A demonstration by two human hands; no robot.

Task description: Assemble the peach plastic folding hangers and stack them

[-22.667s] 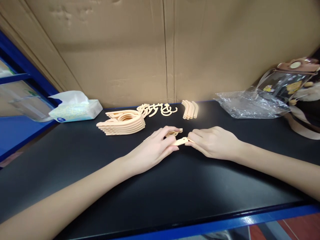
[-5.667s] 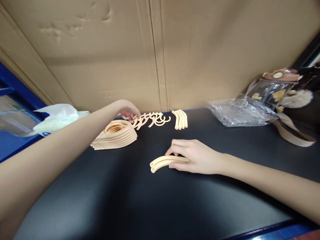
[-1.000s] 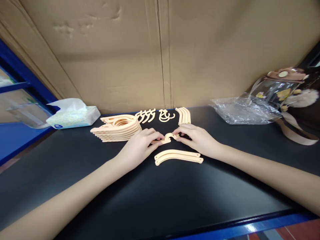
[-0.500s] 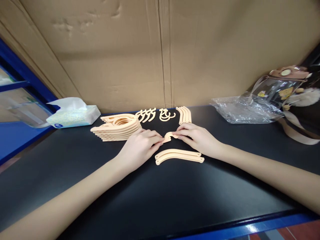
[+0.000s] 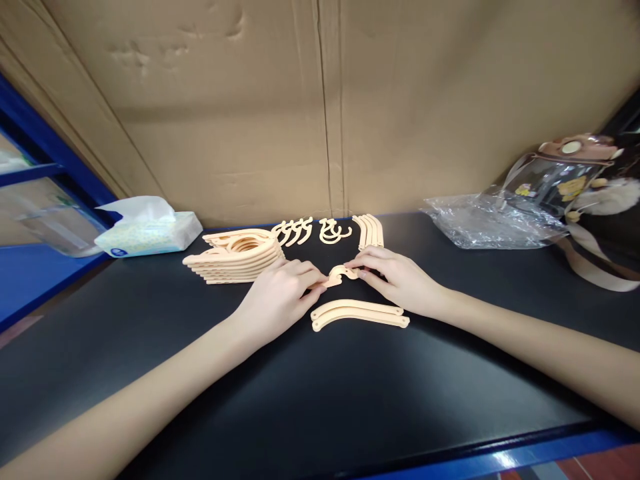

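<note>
Operator: Identify the surrounding objects.

Technician: A stack of hangers [image 5: 235, 261] stands behind the left hand [image 5: 280, 287]; whether they touch cannot be determined. Further back lie a row of hooks [image 5: 296, 231], a smaller hook cluster [image 5: 332, 231] and a group of curved bars [image 5: 371, 231], the last directly behind the right hand [image 5: 400, 279]. A tissue pack [image 5: 150, 236] is at rear left. A plastic bag [image 5: 493, 223] lies at rear right, beside a transparent container [image 5: 550, 180]. A cardboard panel [image 5: 240, 127] bounds the rear.

Operator: State the grip.

Technician: The hook piece [image 5: 341, 272] is located between the hands. Left thumb and fingers are closed on its left end, right thumb and fingers on its right end. Two loose bars [image 5: 360, 313] lie lengthwise together, just nearer the person.

Operator: Specify edges and room.

Technician: Black tabletop [image 5: 360, 393] extends from the loose bars to the blue front edge [image 5: 530, 456], and rightward between right hand and plastic bag.
</note>
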